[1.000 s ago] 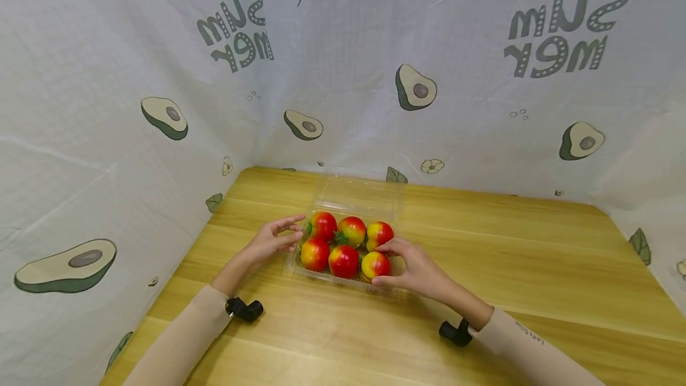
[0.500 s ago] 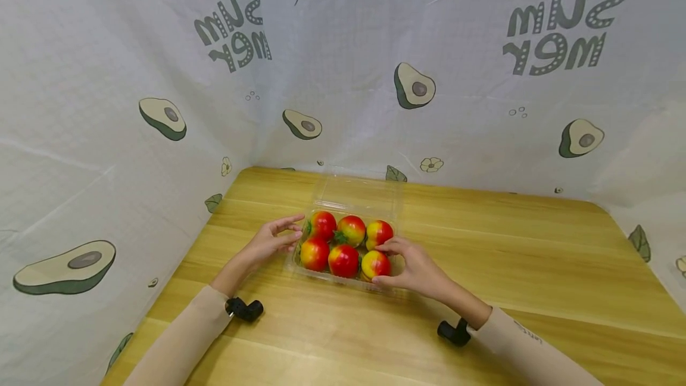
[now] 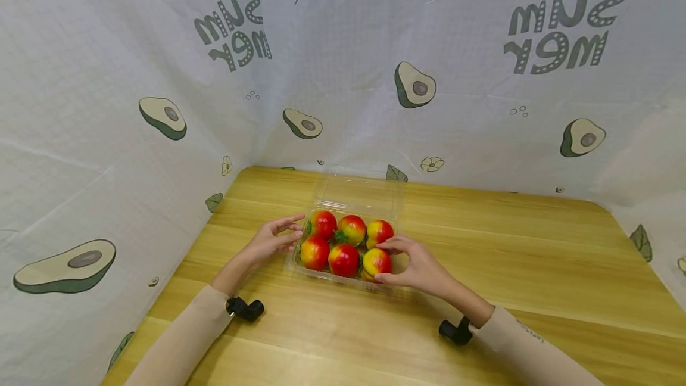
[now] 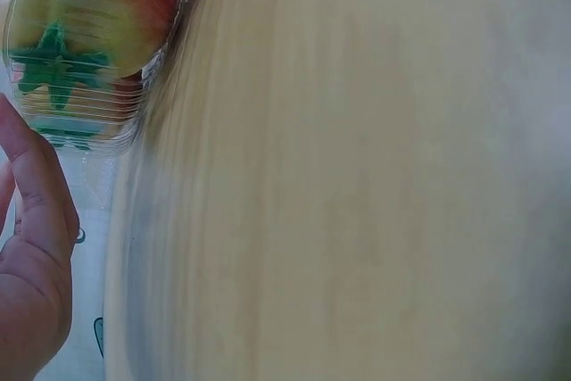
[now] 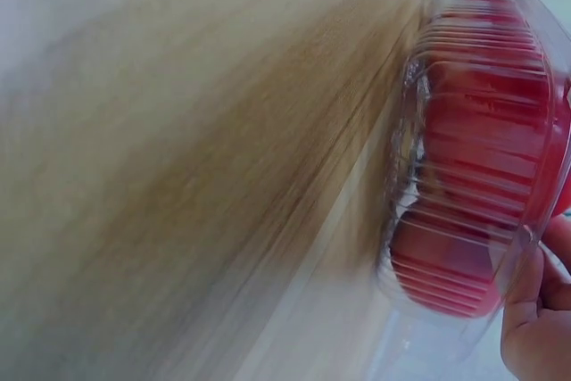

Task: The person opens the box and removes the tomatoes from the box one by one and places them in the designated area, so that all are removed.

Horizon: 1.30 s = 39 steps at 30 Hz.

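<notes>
Right hand [image 3: 423, 268] at four o'clock of clear container [image 3: 327, 276]: thumb and fingers curled round corner fruit [image 3: 377, 261]. Left hand [image 3: 268, 241] at nine o'clock: relaxed, fingers parted, holding nothing; whether touching, cannot tell. In head view: six red-yellow fruits [image 3: 344, 261] inside, two rows, lid [image 3: 358, 191] open toward twelve. In left wrist view: star-shaped green leaves [image 4: 58, 64] behind ribbed wall. Beneath, wooden table [image 3: 321, 338]; beyond, at twelve, avocado-print cloth [image 3: 343, 64].

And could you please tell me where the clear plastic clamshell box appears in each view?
Head: the clear plastic clamshell box sits below centre, lid open.
Left wrist: top-left corner, cut off by the frame.
Right wrist: along the right side.
Shared landmark: the wood-grain tabletop.
</notes>
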{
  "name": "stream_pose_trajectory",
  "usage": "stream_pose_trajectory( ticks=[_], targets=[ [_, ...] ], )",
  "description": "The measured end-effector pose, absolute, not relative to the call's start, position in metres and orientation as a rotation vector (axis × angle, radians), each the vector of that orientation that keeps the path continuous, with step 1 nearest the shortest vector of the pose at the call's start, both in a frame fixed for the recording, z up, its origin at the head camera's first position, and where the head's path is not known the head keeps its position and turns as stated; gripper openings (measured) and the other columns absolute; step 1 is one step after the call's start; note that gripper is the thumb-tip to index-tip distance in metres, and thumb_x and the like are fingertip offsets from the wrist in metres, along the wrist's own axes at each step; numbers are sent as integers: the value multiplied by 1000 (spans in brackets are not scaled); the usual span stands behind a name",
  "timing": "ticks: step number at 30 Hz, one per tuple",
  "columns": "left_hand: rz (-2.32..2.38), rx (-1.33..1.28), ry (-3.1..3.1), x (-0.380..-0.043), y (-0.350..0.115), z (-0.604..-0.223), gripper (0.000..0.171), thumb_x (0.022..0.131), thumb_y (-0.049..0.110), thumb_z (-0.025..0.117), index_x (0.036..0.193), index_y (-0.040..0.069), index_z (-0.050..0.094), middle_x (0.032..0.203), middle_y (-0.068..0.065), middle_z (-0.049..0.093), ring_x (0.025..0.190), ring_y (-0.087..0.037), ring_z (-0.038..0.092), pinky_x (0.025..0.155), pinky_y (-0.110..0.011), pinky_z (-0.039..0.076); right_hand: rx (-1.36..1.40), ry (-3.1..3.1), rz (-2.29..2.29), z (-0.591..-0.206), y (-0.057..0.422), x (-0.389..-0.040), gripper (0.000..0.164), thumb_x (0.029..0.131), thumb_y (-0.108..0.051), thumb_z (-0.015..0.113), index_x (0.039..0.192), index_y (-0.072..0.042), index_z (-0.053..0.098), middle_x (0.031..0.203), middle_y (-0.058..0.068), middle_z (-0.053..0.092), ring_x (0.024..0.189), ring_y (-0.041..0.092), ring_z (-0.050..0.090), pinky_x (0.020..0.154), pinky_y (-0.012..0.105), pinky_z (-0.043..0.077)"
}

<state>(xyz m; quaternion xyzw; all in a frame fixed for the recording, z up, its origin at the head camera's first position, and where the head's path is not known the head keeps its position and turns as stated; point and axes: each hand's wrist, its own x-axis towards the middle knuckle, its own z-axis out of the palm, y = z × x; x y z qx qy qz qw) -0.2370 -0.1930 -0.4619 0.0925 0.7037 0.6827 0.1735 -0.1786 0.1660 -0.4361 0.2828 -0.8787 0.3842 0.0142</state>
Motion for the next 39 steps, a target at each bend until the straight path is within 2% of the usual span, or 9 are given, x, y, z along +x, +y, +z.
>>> stream_pose_trajectory(
  ticks=[10,17,28,39],
  targets=[
    [1950,283,1984,-237,-194,-462,54,99,10,63,149,2,44,120,-14,54,78,-14,55,68,-19,53,882,-2715,1259,-437,168,-180,52,75,-28,89,118,-6,71,116,6,65,96,18,63,87,49,53],
    [1959,249,1972,-237,-193,-462,52,99,8,62,149,5,46,121,-14,54,78,-14,55,68,-20,53,869,-2696,1350,-436,171,-182,49,76,-24,88,119,-7,71,115,4,66,95,16,62,90,48,53],
    [1962,267,1971,-236,-193,-463,53,99,9,63,149,4,46,121,-15,54,76,-13,55,67,-19,53,866,-2716,1399,-434,174,-183,52,76,-25,89,122,-10,70,118,1,65,98,13,62,94,47,52],
    [1951,292,1987,-237,-193,-463,55,99,11,64,149,2,44,122,-16,54,77,-14,55,68,-19,53,919,-2666,1448,-434,177,-184,49,75,-21,89,119,-9,70,114,0,67,96,14,65,94,49,52]
  ],
)
